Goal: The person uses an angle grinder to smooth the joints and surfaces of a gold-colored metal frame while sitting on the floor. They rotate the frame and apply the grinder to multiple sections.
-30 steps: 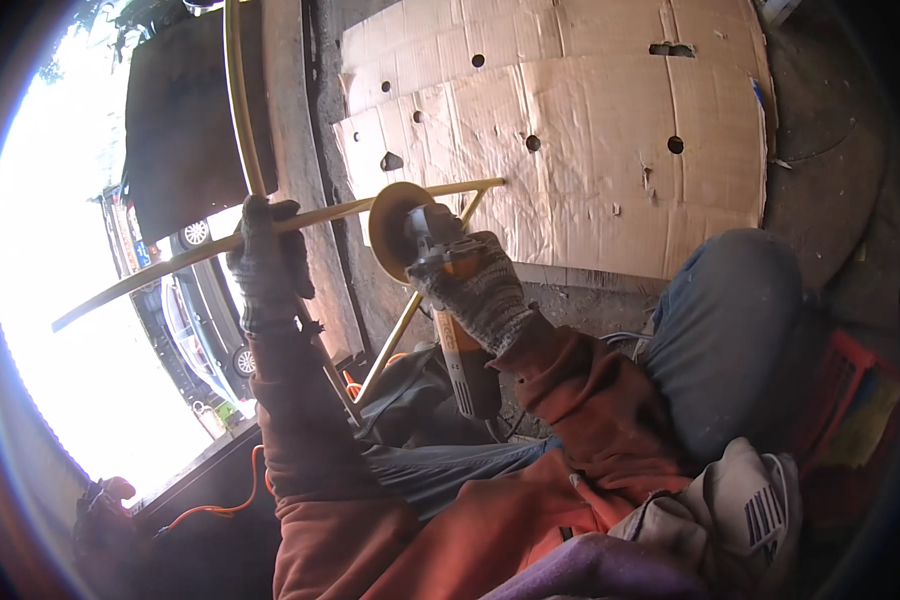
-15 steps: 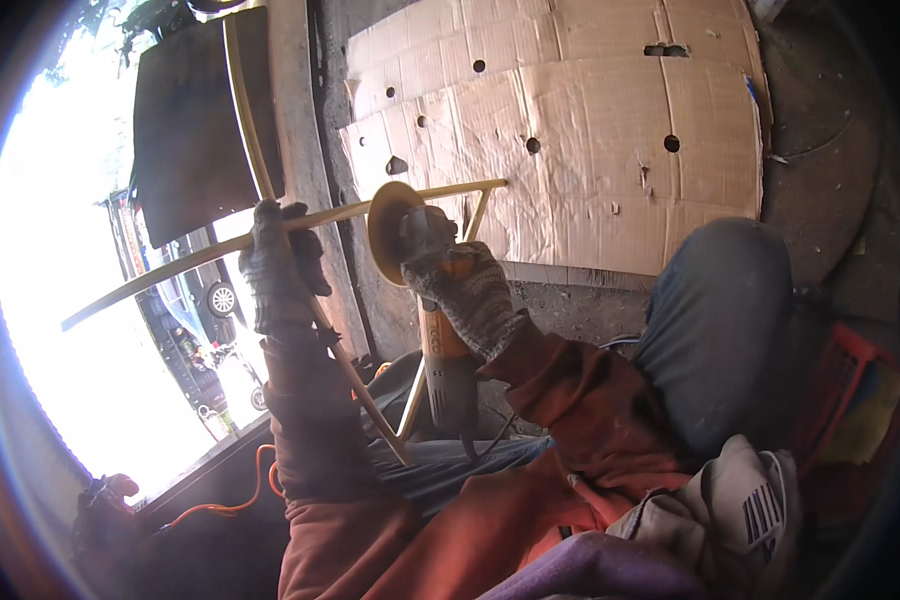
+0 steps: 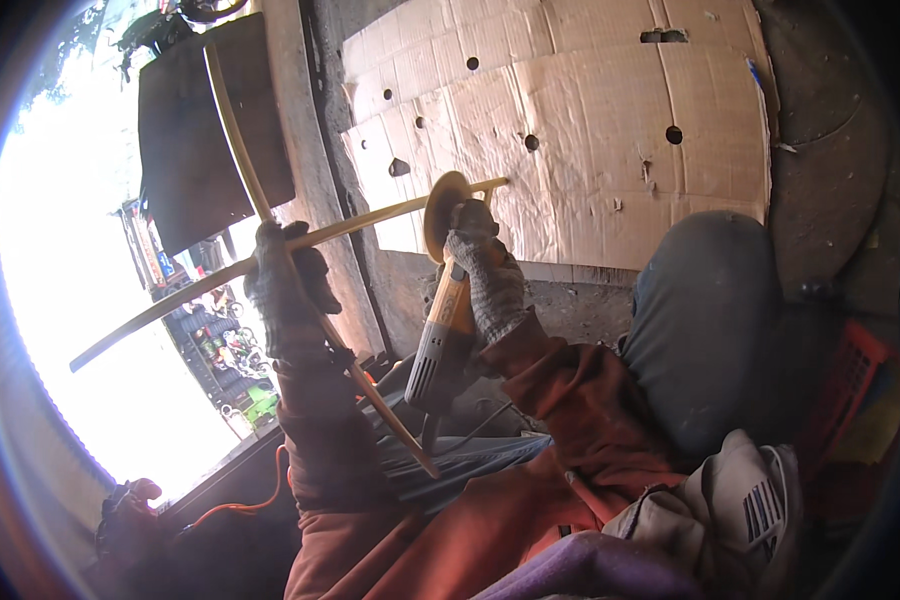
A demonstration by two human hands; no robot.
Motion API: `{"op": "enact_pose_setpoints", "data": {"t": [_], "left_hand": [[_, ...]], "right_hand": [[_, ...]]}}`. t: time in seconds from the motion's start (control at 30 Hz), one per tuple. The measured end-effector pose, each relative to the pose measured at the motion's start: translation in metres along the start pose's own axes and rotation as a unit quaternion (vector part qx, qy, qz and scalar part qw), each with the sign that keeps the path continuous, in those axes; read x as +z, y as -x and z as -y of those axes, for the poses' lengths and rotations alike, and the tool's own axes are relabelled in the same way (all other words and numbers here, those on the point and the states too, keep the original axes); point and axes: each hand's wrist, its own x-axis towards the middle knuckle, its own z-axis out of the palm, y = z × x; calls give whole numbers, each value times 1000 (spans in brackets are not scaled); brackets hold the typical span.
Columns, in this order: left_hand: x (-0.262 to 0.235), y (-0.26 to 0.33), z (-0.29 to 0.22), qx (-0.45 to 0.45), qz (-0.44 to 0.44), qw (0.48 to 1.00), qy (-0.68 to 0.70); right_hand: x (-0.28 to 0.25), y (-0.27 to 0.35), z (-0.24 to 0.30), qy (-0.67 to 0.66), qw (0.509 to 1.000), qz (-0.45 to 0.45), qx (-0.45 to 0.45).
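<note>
Sticks of pale wood, crossed and joined, are held up in front of the person, between the chest and the cardboard sheet on the floor beyond. Left hand, gloved, has its grip closed around the crossing point, where the long horizontal stick meets the slanted one. Right hand, also gloved, has its grip closed around the neck of a grinder, body orange and grey, cord trailing down. Grinder's disc sits against the horizontal stick near its right end; whether it actually touches cannot be told. Judgement: sanding or trimming of the stick is in hand. Next move calls for a steady left hold and light, even disc pressure, fingers kept away. Raised knee in dark trousers lies to the right.
</note>
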Motion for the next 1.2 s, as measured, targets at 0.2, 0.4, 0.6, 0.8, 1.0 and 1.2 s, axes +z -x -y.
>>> {"op": "enact_pose_setpoints", "data": {"t": [0.2,0.4,0.6,0.8,1.0,1.2], "left_hand": [[6,5,-5,-24,-11,1000,-8],[-6,9,3,12,1,999,38],[2,3,0,19,41,996,73],[-33,10,37,49,46,990,125],[-70,54,79,-55,280,955,84],[-71,-60,60,28,171,912,371]], "right_hand": [[4,8,13,118,991,-5,-67],[5,6,18,368,896,24,-247],[24,19,37,451,846,100,-267],[85,73,44,249,958,140,20],[98,83,122,160,982,98,10],[31,46,147,262,953,79,-132]]}}
